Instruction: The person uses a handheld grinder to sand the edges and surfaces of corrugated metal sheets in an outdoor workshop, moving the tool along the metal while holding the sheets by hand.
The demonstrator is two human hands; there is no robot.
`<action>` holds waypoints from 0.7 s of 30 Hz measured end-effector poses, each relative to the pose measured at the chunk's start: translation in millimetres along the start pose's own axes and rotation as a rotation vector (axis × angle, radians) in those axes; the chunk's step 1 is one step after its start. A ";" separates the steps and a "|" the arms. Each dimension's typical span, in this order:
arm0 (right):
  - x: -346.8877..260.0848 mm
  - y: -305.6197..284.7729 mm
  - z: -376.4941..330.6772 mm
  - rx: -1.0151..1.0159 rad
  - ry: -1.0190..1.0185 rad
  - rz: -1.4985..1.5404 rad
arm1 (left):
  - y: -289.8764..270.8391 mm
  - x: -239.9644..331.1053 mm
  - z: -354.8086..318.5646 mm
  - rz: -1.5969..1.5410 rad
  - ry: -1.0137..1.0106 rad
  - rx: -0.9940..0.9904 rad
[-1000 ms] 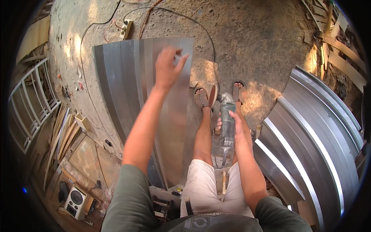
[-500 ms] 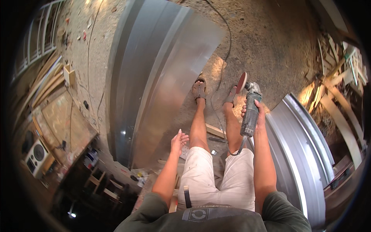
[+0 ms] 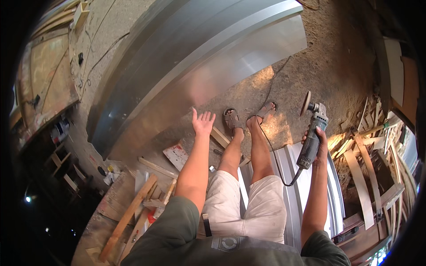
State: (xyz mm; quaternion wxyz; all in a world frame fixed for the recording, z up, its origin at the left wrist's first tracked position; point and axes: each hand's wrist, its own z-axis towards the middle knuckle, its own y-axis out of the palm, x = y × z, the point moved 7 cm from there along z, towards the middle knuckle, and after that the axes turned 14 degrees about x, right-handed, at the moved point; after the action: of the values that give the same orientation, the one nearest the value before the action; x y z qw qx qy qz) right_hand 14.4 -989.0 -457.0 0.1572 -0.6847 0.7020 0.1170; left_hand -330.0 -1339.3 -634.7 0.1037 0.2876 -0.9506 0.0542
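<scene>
Grey angle grinder (image 3: 312, 138) is gripped in the right hand (image 3: 318, 142), fingers wrapped round its body, disc end up, cable hanging down twd the legs. It sits right of the sandalled feet (image 3: 248, 119), above corrugated metal sheets (image 3: 296, 195). Left hand (image 3: 203, 122) is empty, fingers spread, palm open, just left of the feet, near a big metal sheet (image 3: 195, 66) on the dirt floor.

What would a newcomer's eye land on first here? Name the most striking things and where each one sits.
First, the big shiny metal sheet lying across the dirt ground, filling the upper middle of the view. Next, the angle grinder gripped in the right hand at right, disc up, its cord trailing past the sandalled feet. The left hand is empty, fingers spread, above scattered wood offcuts at lower left.
</scene>
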 end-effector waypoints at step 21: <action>61.7 109.8 -126.1 -0.208 -0.961 -1.119 | -3.8 35.3 -73.8 0.271 0.247 -0.272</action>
State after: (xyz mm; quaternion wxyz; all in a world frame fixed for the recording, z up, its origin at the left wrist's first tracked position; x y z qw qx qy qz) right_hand -103.7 -1090.0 -369.7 0.4173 -0.8245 0.0876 0.3719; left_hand -344.3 -1349.4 -554.7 0.2488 0.1318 -0.9592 -0.0261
